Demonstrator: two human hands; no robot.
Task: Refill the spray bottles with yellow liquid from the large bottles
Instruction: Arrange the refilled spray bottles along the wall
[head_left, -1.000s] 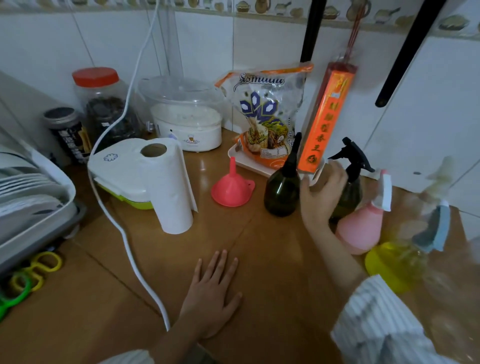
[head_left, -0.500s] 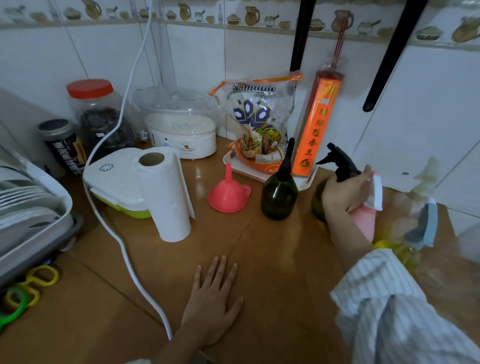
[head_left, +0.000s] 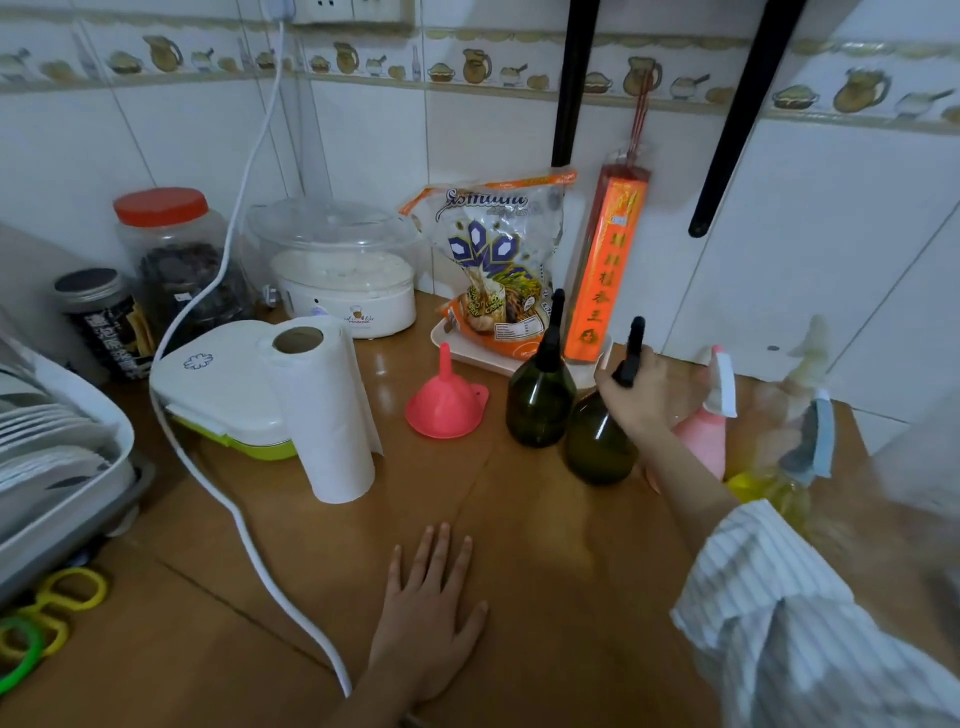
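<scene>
Two dark green spray bottles stand side by side on the brown counter. My right hand (head_left: 641, 395) grips the black spray head of the nearer green spray bottle (head_left: 597, 444). The other green spray bottle (head_left: 540, 397) stands just to its left, untouched. A pink funnel (head_left: 447, 402) sits mouth-down left of them. Behind my right wrist stands a pink spray bottle (head_left: 704, 434), and a blurred bottle with yellow liquid (head_left: 774, 486) is at the right. My left hand (head_left: 428, 613) rests flat on the counter, fingers straight.
A paper towel roll (head_left: 327, 410) and a white-and-green box (head_left: 223, 384) stand at the left, with a white cable (head_left: 208, 467) running across the counter. Jars, a white steamer, a snack bag on a tray (head_left: 467, 348) and a red incense pack line the wall. A dish rack (head_left: 52, 467) is far left.
My right hand went from beside the bottles onto the nearer green bottle's spray head and drew that bottle toward me and leftward. The left hand stayed flat. The camera tilted up.
</scene>
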